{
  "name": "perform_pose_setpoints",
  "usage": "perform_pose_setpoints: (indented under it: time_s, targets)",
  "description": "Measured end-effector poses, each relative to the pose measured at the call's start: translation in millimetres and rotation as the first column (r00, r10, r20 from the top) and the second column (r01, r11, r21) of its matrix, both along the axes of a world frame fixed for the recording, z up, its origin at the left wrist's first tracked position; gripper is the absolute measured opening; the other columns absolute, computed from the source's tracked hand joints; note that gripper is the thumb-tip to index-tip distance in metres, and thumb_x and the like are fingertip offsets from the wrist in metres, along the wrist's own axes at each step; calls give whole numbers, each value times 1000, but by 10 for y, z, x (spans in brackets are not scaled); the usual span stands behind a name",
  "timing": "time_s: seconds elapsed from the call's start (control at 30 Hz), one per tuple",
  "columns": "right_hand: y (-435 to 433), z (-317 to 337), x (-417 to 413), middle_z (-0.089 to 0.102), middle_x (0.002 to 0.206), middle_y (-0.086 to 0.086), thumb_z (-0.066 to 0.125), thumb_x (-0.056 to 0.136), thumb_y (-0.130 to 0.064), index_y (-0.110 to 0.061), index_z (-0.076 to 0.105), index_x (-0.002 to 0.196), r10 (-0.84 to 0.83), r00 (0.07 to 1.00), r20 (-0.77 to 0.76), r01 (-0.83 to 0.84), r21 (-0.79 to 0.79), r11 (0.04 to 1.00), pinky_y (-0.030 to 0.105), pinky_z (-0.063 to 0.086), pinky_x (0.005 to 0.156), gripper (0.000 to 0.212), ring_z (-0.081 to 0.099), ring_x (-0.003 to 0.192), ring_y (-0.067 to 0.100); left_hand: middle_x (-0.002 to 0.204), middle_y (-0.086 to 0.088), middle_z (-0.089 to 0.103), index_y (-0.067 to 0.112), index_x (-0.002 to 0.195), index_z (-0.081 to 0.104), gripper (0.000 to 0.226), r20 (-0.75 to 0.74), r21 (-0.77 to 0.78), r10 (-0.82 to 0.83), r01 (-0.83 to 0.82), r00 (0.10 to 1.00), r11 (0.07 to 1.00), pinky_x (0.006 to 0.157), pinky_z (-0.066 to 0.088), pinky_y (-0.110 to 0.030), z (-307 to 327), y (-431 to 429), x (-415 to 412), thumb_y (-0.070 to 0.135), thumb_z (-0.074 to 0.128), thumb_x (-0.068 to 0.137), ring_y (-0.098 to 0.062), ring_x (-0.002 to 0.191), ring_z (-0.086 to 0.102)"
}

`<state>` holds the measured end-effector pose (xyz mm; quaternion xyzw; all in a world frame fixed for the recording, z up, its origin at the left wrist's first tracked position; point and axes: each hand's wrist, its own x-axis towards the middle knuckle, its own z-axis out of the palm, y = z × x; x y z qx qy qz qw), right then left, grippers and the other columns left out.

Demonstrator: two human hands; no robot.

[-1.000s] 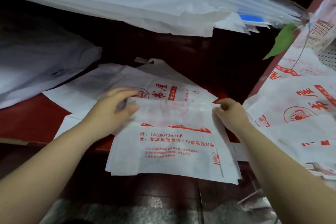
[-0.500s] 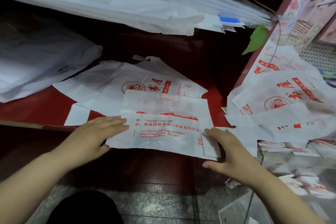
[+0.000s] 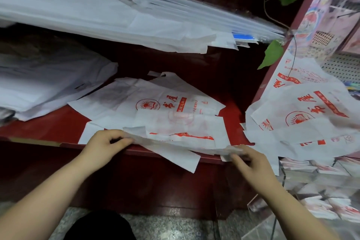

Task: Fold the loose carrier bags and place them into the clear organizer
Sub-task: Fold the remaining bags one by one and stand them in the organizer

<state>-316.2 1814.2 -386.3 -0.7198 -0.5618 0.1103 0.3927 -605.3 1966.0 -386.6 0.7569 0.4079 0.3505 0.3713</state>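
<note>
A white carrier bag (image 3: 183, 128) with red print lies half folded at the front edge of the red shelf (image 3: 48, 128). My left hand (image 3: 105, 144) pinches its lifted near-left edge. My right hand (image 3: 251, 163) pinches the near-right edge, blurred by motion. A white flap (image 3: 181, 156) of the bag hangs over the shelf edge. Under it lies another flat printed bag (image 3: 136, 99). The clear organizer (image 3: 319, 187), at the lower right, holds folded printed bags.
A heap of loose printed bags (image 3: 303, 115) lies on the right above the organizer. White bag stacks sit at the left (image 3: 44, 78) and on the upper shelf (image 3: 97, 15). Green leaves (image 3: 271, 54) hang at the top right. Grey stone floor (image 3: 175, 226) lies below.
Both hands came down from the bag's far corners to its near edge, lay flat there, and now pinch it and lift it up off the shelf.
</note>
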Motion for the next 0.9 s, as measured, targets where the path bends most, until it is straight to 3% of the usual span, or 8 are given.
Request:
perform_pose_setpoints:
  time_s: [0.1,0.23,0.4,0.53,0.67,0.73,0.8,0.9]
  targets:
    - [58,58,-24,52,62,-5,56,86,-19,-7,57,70,-43,991,-130,44,4,999,8,35,56,21,46,57,-2,36,6,36,9,49,46,38,29,-46,121,-120,992,992,43,27,-11,-7,-10,63,4,61,84,-3,39,37]
    - [187,123,-32,56,72,3,48,91,-7,-6,59,83,-102,981,-165,96,-42,994,17,36,60,13,47,67,15,40,8,25,9,51,33,44,49,-55,213,-211,976,976,42,19,-18,-7,-29,152,11,57,88,-7,41,26]
    - [462,206,-85,34,57,1,42,92,-7,-11,30,58,-273,962,6,271,-134,953,22,21,47,36,32,55,14,50,-3,30,8,54,37,42,-35,-32,329,-330,944,944,55,24,-31,41,-28,320,18,52,92,-22,54,30]
    - [625,212,-104,35,61,-3,36,95,-15,-17,27,59,-323,923,208,370,-259,892,28,29,63,37,40,72,23,47,1,39,21,52,36,44,-274,149,438,-412,856,899,74,27,-32,73,-28,392,28,45,94,-28,61,38]
    - [721,193,-108,38,65,-3,32,97,-23,-14,32,66,-289,871,397,419,-292,860,29,33,67,32,42,75,23,58,-8,57,20,54,37,43,-401,327,511,-402,761,855,73,19,-29,4,-3,384,31,42,96,-27,60,38]
    - [742,181,-110,40,67,-3,31,98,-25,-12,38,79,-268,839,473,431,-280,858,27,31,68,23,42,74,23,65,-8,62,16,66,50,35,-458,369,519,-377,722,849,74,18,-29,4,32,381,34,42,96,-29,66,48]
    - [748,173,-115,35,62,-5,32,97,-25,-13,44,90,-242,810,534,438,-278,855,26,29,68,18,45,73,24,78,-7,67,16,93,56,26,-516,407,521,-340,680,848,76,18,-29,29,43,384,38,43,94,-27,80,58]
    - [749,180,-134,50,71,0,33,98,-26,-10,50,106,-230,786,574,453,-283,845,27,29,70,25,58,87,27,100,-8,66,15,132,39,51,-554,424,540,-344,634,838,82,19,-31,15,47,395,40,50,90,-27,100,55]
